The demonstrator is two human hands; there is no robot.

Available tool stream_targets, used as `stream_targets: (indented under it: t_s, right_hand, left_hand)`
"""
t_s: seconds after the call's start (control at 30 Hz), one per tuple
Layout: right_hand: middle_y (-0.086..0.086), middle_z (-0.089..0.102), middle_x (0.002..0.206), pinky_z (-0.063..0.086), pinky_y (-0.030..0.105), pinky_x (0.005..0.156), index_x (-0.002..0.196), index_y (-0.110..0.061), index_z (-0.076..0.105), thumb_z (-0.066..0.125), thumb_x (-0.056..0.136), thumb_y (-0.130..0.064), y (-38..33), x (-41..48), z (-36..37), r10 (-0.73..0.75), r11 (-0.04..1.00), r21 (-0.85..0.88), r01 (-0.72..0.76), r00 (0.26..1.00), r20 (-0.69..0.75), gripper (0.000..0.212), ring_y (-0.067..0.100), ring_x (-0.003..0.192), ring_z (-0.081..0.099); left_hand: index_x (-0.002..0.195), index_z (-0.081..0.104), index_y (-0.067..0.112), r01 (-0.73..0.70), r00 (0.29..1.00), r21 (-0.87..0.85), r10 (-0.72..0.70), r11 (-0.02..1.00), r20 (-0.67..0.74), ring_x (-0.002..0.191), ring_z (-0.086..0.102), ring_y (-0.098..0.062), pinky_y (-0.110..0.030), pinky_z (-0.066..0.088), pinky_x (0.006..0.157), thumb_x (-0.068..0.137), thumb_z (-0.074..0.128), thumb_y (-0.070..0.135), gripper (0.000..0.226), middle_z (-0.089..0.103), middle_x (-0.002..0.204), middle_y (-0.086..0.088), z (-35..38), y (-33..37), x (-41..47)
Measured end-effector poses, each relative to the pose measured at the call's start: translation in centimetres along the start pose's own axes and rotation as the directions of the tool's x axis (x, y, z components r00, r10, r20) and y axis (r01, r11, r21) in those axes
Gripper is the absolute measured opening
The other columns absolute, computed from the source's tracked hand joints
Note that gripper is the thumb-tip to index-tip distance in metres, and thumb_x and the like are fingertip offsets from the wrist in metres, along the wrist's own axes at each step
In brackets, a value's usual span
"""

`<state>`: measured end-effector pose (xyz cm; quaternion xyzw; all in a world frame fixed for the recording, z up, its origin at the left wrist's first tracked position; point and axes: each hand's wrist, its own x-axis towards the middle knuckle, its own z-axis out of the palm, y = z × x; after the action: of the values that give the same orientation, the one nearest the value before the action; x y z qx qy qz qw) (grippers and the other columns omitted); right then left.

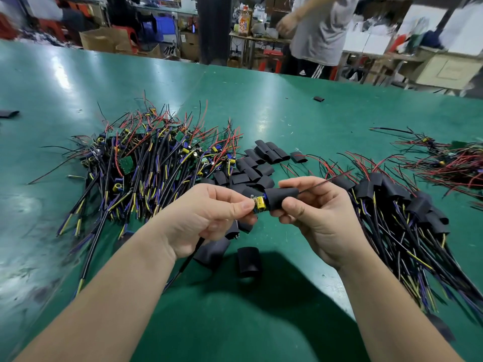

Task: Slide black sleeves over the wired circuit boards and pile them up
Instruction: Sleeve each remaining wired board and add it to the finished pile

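The board [258,203] was held above the desk [287,105], in front of the person, with the sleeve [281,195] drawn partly over it (a yellow part at its left end was uncovered). The left hand [209,218] pinched that bare end between thumb and forefinger, the other fingers curled beneath. The right hand [313,218] gripped the sleeve between thumb and fingers, and a thin black wire ran out past it. Loose sleeves [261,158] lay just behind the hands, one [248,261] nearer. Bare boards [146,158] with tangled wires were heaped to the left, a sleeved pile [400,205] to the right. A second person [321,30] stood beyond the desk.
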<state>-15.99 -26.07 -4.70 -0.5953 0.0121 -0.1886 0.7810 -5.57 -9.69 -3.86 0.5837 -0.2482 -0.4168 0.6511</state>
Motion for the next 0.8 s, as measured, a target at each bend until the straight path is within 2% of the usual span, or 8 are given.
stream_targets:
  t_s: [0.17,0.23,0.3,0.43,0.53,0.63,0.73,0.8]
  right_hand:
    - [0.004,0.072,0.082,0.051,0.019,0.059,0.092,-0.018,0.078,0.076,0.062,-0.033,0.33,0.04,0.52,0.03,0.993,0.115,-0.029,1.0,-0.007,0.034,0.013,0.062,0.066]
    - [0.003,0.073,0.094,0.053,0.019,0.061,0.091,-0.015,0.078,0.076,0.061,-0.029,0.37,0.0,0.57,0.054,0.986,0.155,-0.054,0.999,0.004,0.033,0.014,0.067,0.069]
    - [0.001,0.074,0.095,0.054,0.018,0.065,0.093,-0.021,0.078,0.074,0.059,-0.018,0.27,-0.12,0.59,0.071,0.984,0.158,-0.077,0.996,0.044,0.035,0.015,0.074,0.071]
    - [-0.001,0.075,0.087,0.055,0.018,0.067,0.091,-0.029,0.078,0.074,0.055,-0.013,0.27,-0.17,0.45,0.067,0.993,0.088,-0.075,0.994,0.091,0.039,0.015,0.078,0.072]
    - [-0.002,0.074,0.085,0.055,0.02,0.066,0.091,-0.032,0.078,0.08,0.054,-0.008,0.33,-0.09,0.32,0.049,0.998,-0.044,-0.046,0.995,0.089,0.044,0.015,0.079,0.068]
    - [-0.011,0.073,0.098,0.057,0.025,0.068,0.087,-0.022,0.078,0.074,0.065,-0.01,0.63,-0.03,0.21,-0.015,0.987,-0.16,0.024,0.998,0.059,0.025,0.021,0.081,0.066]
    - [-0.001,0.073,0.084,0.057,0.029,0.076,0.11,-0.03,0.067,0.071,0.068,-0.012,0.97,-0.01,0.39,-0.049,0.971,-0.232,0.058,0.998,0.041,0.045,0.022,0.08,0.064]
    - [0.0,0.074,0.085,0.055,0.025,0.072,0.11,-0.03,0.068,0.075,0.065,-0.013,0.85,0.15,0.39,-0.086,0.976,-0.197,0.092,0.996,0.037,0.048,0.018,0.078,0.066]
  left_hand:
    - [0.06,0.073,0.014,-0.02,0.999,-0.031,0.019,0.999,-0.029,0.033,0.024,-0.001,-0.008,0.017,0.035,0.058,0.071,0.025,0.012,0.068,0.064,-0.006,-0.06,0.04,0.14]
    - [0.061,0.074,0.014,-0.027,0.999,-0.047,0.025,0.999,-0.043,0.033,0.024,-0.001,-0.01,0.016,0.035,0.057,0.072,0.025,0.012,0.068,0.064,-0.006,-0.2,0.14,0.11]
    - [0.06,0.074,0.014,-0.032,0.998,-0.061,0.029,0.998,-0.052,0.032,0.024,-0.001,-0.011,0.015,0.035,0.057,0.072,0.025,0.011,0.068,0.063,-0.006,-0.36,0.21,0.06]
    - [0.06,0.073,0.013,-0.022,0.999,-0.087,0.017,0.996,-0.052,0.032,0.024,0.0,-0.009,0.017,0.035,0.057,0.072,0.023,0.01,0.068,0.063,-0.007,-0.29,0.23,0.03]
    - [0.06,0.074,0.014,0.008,0.999,-0.103,-0.012,0.995,-0.042,0.032,0.024,0.0,-0.009,0.016,0.035,0.053,0.073,0.025,0.014,0.068,0.063,-0.006,0.01,0.1,0.07]
    - [0.061,0.074,0.014,0.024,0.999,-0.142,-0.031,0.99,-0.044,0.032,0.024,0.001,-0.008,0.014,0.035,0.055,0.072,0.023,0.012,0.068,0.064,-0.006,0.14,-0.11,0.23]
    - [0.059,0.073,0.014,0.041,0.997,-0.157,-0.051,0.987,-0.056,0.032,0.024,0.002,-0.009,0.012,0.034,0.057,0.071,0.025,0.011,0.067,0.063,-0.003,0.17,-0.12,0.33]
    - [0.058,0.071,0.014,0.057,0.997,-0.152,-0.063,0.987,-0.039,0.032,0.024,0.003,-0.011,0.009,0.035,0.059,0.07,0.027,0.013,0.063,0.059,0.003,0.21,0.0,0.26]
